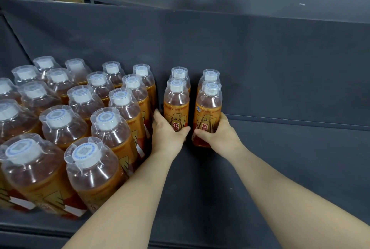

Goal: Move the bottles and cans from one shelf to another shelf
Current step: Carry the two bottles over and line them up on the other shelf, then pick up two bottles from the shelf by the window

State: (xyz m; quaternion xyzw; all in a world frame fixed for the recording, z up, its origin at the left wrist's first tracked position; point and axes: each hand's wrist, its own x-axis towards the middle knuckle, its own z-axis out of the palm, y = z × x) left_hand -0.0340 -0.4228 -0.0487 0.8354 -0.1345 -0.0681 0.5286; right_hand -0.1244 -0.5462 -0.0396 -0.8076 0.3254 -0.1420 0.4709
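Several orange drink bottles with clear dust covers over white caps stand in rows on the left of a dark grey shelf (280, 168). Right of that block stand two short columns of two bottles each. My left hand (167, 130) grips the front bottle of the left column (176, 104) low on its label. My right hand (218, 132) grips the front bottle of the right column (208, 108) the same way. Behind each stands another bottle, the left one (179, 73) and the right one (211, 75), close to the back wall.
The packed block of bottles (80, 128) fills the shelf's left half, its nearest column touching my left wrist. The shelf's grey back wall (260, 58) rises right behind the rear bottles. Bare shelf floor stretches to the right. The front lip (60, 230) runs below.
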